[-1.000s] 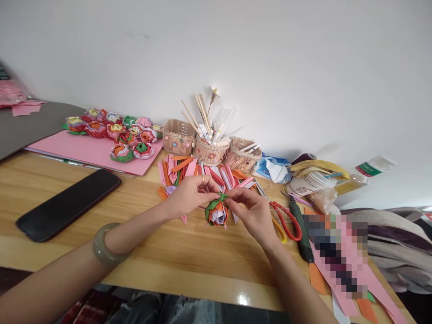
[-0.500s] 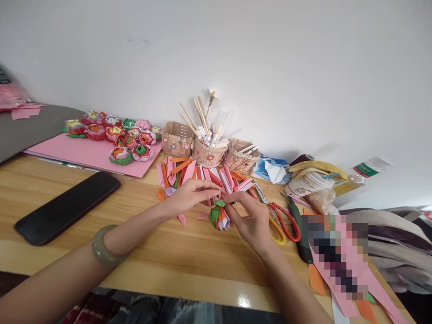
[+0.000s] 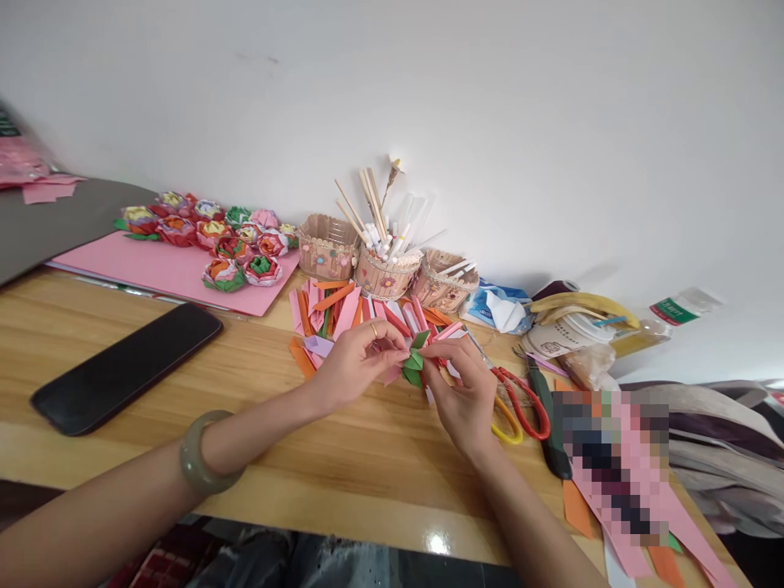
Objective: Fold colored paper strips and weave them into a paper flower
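Between my two hands, above the middle of the table, is a folded paper flower [image 3: 414, 364] with its green paper leaves turned towards me. My left hand [image 3: 361, 359] pinches its left side with thumb and forefinger. From the right, my right hand [image 3: 462, 384] grips it with bent fingers, which hide part of it. Just behind lie many folded paper strips [image 3: 343, 306] in pink, orange, white and red. Red-handled scissors [image 3: 527, 408] and yellow-handled scissors [image 3: 508, 426] rest right of my right hand.
Finished paper flowers [image 3: 224, 273] stand on pink paper sheets [image 3: 153, 265] at the left. A black phone [image 3: 128, 367] lies nearer. Three decorated baskets [image 3: 385, 278], one with sticks, line the wall. At right are a lidded cup [image 3: 563, 331], a dark green-handled tool [image 3: 551, 441] and paper strips [image 3: 637, 490].
The paper flower has turned between my fingers: its white and orange petals showed below before, and now mostly green leaves face me. The camera view has shifted slightly.
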Action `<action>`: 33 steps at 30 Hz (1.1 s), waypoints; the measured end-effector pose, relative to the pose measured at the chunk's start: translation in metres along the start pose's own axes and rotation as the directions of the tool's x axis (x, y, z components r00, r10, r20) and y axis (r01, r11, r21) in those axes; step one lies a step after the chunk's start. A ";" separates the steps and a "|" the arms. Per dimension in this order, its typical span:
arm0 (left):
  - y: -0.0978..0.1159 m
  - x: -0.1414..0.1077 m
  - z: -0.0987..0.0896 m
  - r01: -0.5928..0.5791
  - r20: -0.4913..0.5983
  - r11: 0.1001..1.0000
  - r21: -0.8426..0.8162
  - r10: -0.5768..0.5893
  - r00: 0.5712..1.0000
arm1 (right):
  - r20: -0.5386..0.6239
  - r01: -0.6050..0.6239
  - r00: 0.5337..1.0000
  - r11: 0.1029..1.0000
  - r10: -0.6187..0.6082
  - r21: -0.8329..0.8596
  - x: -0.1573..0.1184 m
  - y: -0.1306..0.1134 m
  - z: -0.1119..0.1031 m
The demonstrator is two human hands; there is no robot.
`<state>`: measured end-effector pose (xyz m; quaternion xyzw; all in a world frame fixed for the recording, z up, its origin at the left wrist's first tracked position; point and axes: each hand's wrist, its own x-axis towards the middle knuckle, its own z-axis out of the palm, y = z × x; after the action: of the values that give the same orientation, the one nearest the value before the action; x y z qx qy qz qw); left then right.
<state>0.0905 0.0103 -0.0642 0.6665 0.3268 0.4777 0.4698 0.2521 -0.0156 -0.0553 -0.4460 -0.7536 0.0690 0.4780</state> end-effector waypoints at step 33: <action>0.000 0.014 -0.020 -0.038 -0.011 0.983 -0.177 0.037 0.999 | 0.353 -0.699 0.701 0.502 0.619 0.509 0.009 0.017 -0.003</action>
<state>0.0764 0.0286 -0.0579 0.6262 0.2722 0.5163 0.5169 0.2632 0.0002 -0.0565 -0.5149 -0.4889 0.5120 0.4835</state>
